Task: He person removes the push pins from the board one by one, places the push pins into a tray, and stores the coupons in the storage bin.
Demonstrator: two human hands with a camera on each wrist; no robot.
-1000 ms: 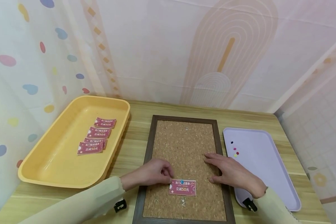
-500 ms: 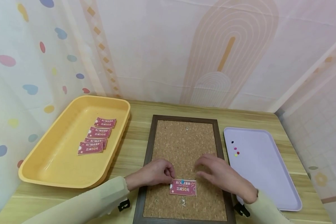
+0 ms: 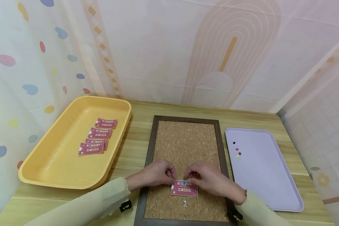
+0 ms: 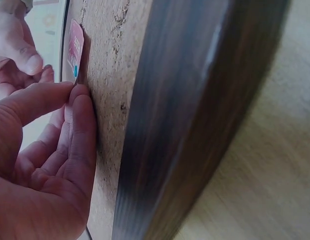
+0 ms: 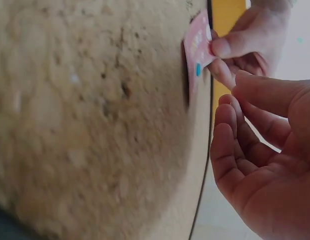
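A pink-red paper coupon lies on the cork board, with a blue pushpin at the middle of its top edge. My left hand pinches the coupon's upper left corner between thumb and forefinger, as the left wrist view shows at the coupon. Close to the coupon's upper right corner is my right hand, its fingers loosely curled. In the right wrist view the right hand has nothing visible between thumb and fingers, and the blue pin stands apart from them.
On the left, a yellow tub contains several more coupons. A lilac tray on the right has several small coloured pins near its left edge. The board's dark frame borders the cork.
My right hand has moved left from the board's right side to the coupon's upper right corner, its fingers curling in. The left hand keeps its pinch on the upper left corner.
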